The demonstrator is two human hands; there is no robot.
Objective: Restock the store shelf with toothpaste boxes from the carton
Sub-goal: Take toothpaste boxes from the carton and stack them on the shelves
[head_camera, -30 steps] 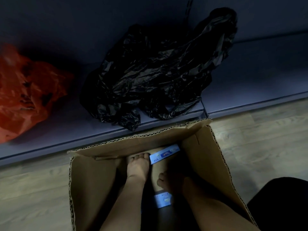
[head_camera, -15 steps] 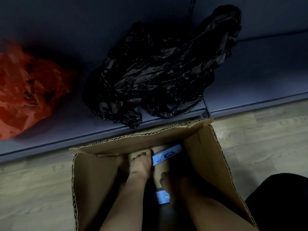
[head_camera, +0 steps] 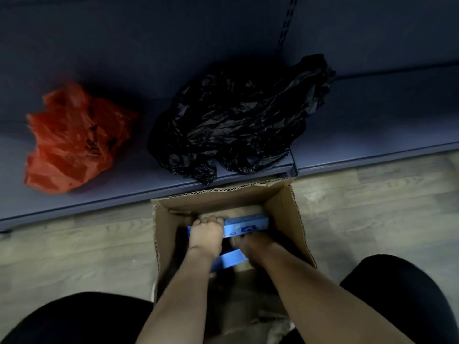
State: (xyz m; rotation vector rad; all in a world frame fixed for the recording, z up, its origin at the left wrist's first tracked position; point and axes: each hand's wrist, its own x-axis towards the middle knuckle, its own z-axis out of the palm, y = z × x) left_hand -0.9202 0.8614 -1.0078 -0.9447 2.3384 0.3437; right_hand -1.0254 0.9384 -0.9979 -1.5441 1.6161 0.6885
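Note:
An open cardboard carton [head_camera: 280, 202] stands on the floor against the low grey shelf [head_camera: 372, 135]. Both my hands reach down into it. My left hand [head_camera: 206, 234] grips a blue toothpaste box [head_camera: 248, 225] that lies across the carton, fingers curled over its far edge. My right hand [head_camera: 250, 244] sits in shadow just behind that box and holds a second blue toothpaste box [head_camera: 229, 260] lower down. Its fingers are mostly hidden.
A crumpled black plastic bag [head_camera: 236, 120] lies on the shelf right behind the carton. A red plastic bag [head_camera: 72, 140] lies on the shelf to the left. Wood-look floor surrounds the carton. My dark-clad knees [head_camera: 397, 294] flank it.
The view has pulled back and up. Both hands have lifted the two blue boxes higher inside the carton, so more of each box shows.

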